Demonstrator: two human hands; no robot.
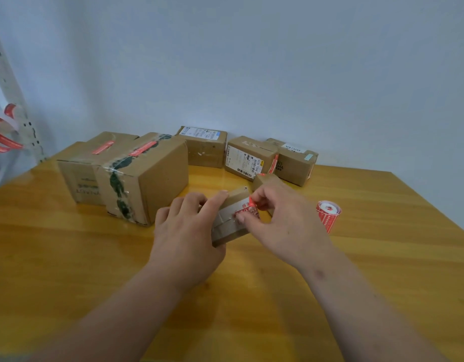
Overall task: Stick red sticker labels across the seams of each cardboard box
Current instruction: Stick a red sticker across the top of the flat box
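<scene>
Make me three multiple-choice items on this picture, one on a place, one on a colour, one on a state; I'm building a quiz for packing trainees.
1. Where is the sticker roll?
A. On the table, right of the hands
B. On top of the big box
C. In the left hand

2. What colour is the sticker going onto the small box?
A. Blue
B. Red
C. Green

3. What is the right hand doing?
A. Resting flat on the table
B. Lifting the roll
C. Pinching the sticker's end on the small box

Answers:
1 A: the roll stands on the table, apart from both hands.
2 B: it is red with print.
3 C: its fingers pinch the sticker while the left hand steadies the box.
</scene>
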